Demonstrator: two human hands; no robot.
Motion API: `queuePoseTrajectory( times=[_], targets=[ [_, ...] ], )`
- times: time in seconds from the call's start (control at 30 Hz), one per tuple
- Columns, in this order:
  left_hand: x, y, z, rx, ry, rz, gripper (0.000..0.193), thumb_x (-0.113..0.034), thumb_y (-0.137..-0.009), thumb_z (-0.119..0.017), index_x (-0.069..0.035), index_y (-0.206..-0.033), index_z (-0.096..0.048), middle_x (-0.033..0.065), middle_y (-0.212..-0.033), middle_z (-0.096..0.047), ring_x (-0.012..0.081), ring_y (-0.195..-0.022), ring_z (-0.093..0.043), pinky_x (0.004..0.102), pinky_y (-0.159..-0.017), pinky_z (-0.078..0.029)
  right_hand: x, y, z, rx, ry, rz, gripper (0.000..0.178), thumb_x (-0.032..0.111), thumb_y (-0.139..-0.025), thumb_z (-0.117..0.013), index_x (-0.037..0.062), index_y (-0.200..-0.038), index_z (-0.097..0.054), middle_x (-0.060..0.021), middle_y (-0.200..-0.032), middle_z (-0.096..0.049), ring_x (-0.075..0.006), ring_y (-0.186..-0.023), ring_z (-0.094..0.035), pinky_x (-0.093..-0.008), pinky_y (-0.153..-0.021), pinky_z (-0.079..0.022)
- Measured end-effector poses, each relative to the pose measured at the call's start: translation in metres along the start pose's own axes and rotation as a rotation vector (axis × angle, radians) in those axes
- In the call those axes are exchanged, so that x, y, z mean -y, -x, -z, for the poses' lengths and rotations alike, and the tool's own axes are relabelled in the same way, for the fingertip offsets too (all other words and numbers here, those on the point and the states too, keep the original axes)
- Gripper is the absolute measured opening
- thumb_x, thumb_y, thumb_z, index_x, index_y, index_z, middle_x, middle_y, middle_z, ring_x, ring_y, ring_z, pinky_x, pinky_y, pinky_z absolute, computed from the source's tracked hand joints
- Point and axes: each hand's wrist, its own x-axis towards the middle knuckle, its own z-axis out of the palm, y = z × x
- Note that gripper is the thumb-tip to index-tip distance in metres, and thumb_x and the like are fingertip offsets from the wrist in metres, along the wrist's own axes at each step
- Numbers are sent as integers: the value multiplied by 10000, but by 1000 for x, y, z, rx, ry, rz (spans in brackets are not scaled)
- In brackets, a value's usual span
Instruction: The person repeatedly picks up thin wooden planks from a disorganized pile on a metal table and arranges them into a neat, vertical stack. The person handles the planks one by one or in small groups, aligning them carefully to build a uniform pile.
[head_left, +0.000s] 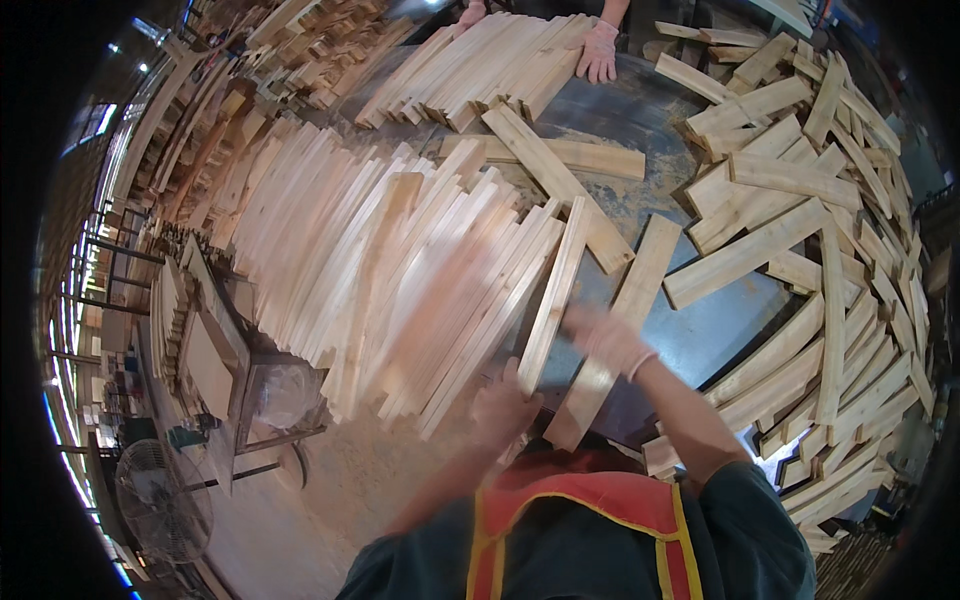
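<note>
Holding a pale, narrow, straight wooden slat [555, 295] by its near end in the left hand [503, 405]. Having the right hand [612, 342] apart, just right of the slat, near a wide, pale wooden board [641, 276]; cannot tell through blur whether open or touching. Seeing, leftward, a tight row of pale wooden strips [310, 230]; rightward, heaped yellowish boards [792, 180]; beyond, a co-worker's pink-gloved hand [598, 52].

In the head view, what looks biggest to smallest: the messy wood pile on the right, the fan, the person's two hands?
1. Messy wood pile
2. Fan
3. Left hand and right hand: too alike to rank, right one blurred.
</note>
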Motion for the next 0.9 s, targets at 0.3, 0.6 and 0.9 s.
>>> queuePoseTrajectory(
  times=[0.3, 0.6, 0.9],
  targets=[
    [67, 0, 6, -453, -222, -288, 732, -350, -886, -719, -29, -1506, -500, 196, -1484, -549, 436, -1395, -515, 604, -1172, -396, -85, -76, 47, -33, 335, -778, 749, 316, -825, -793, 66, -1471, -508, -249, -1316, -672, -440, -1211, -649, -489, -1027, -532],
    [89, -15, 17, -399, -316, -409, 725, -401, -938, -655, -95, -1568, -467, 156, -1567, -463, 382, -1533, -325, 556, -1286, -225, 94, 70, 18, -87, -629, -1076, 775, 298, -897, -759, -38, -1497, -402, -177, -1158, -695, -275, -1069, -665, -369, -965, -551],
    [36, -26, 47, -254, -414, -668, 887, -452, -812, -738, -85, -1559, -433, 121, -1527, -463, 371, -1478, -378, 545, -1243, -275, 184, 13, -25, 693, -366, -460, 484, 496, -961, -629, 127, -1271, -680, -208, -1268, -741, -417, -1205, -687, -489, -1061, -516]
  ],
)
